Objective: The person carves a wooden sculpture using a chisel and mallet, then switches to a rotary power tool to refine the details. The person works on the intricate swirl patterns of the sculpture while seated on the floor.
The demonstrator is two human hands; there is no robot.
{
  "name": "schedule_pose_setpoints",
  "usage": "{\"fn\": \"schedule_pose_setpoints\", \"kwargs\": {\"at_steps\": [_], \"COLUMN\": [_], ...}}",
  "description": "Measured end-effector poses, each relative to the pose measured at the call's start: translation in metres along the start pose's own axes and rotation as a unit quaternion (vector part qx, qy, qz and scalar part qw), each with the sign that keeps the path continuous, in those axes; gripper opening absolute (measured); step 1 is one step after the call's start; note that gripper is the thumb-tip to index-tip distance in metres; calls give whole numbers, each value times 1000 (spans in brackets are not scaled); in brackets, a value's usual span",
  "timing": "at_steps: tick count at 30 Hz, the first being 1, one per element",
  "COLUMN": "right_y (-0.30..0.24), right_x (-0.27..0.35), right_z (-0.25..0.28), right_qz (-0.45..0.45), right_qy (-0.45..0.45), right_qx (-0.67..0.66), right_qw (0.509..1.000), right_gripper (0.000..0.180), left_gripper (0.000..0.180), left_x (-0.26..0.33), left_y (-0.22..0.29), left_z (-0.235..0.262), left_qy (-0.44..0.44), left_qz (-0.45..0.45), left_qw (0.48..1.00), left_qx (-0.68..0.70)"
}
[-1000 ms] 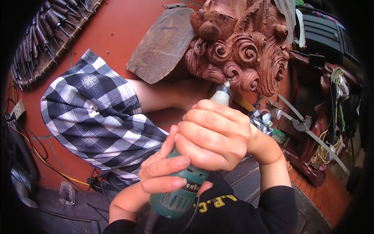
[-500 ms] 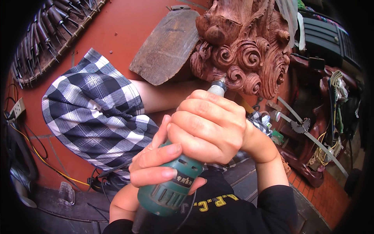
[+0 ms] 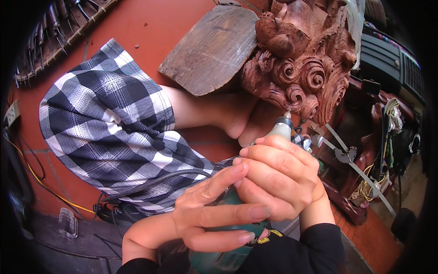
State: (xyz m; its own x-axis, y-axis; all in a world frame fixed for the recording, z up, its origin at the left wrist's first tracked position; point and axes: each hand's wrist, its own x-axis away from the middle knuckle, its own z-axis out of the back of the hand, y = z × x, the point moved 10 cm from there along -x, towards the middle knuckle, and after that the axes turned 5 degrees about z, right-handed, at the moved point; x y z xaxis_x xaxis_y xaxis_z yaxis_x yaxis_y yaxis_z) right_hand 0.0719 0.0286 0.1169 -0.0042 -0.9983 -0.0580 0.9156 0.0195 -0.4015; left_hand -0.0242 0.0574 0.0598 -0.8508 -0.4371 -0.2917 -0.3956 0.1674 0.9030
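Observation:
Both my hands are wrapped round a green electric die grinder point(image 3: 284, 128) with a grey nose and a small metal bit. My right hand point(image 3: 285, 176) closes round its front part, just behind the nose. Lower on the green body is my left hand point(image 3: 214, 210), its fingers curled over the housing, the upper ones touching the right hand. The bit's tip is at the lower edge of a reddish-brown wood carving point(image 3: 315, 75), just under a spiral curl; whether it touches cannot be made out. The fingers hide much of the grinder's middle.
Left of the carving stands a worn wooden board point(image 3: 212, 48). A woven tray point(image 3: 75, 34) of carving tools lies far left. My checked shorts point(image 3: 114, 128) and bare feet point(image 3: 237, 121) are close by. A black cable point(image 3: 159, 177) crosses the shorts. Dark carved furniture point(image 3: 360, 182) stands right.
The view has shifted, with the carving further right and lower. The grinder's bit has moved along beneath the same curl. My left hand has come up closer against the right.

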Motion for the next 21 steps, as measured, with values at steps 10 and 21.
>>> {"fn": "schedule_pose_setpoints", "kwargs": {"at_steps": [10,21], "right_y": [12,22], "right_x": [-4,-12], "right_z": [4,4], "right_qz": [18,52], "right_qy": [60,110], "right_qx": [-11,-26], "right_qw": [998,992], "right_gripper": [19,17], "left_gripper": [60,64], "left_x": [-23,-33], "left_y": [-4,-4], "left_z": [10,16], "left_qy": [61,74], "left_qz": [13,62], "left_qw": [998,994], "left_qx": [22,-42]}}
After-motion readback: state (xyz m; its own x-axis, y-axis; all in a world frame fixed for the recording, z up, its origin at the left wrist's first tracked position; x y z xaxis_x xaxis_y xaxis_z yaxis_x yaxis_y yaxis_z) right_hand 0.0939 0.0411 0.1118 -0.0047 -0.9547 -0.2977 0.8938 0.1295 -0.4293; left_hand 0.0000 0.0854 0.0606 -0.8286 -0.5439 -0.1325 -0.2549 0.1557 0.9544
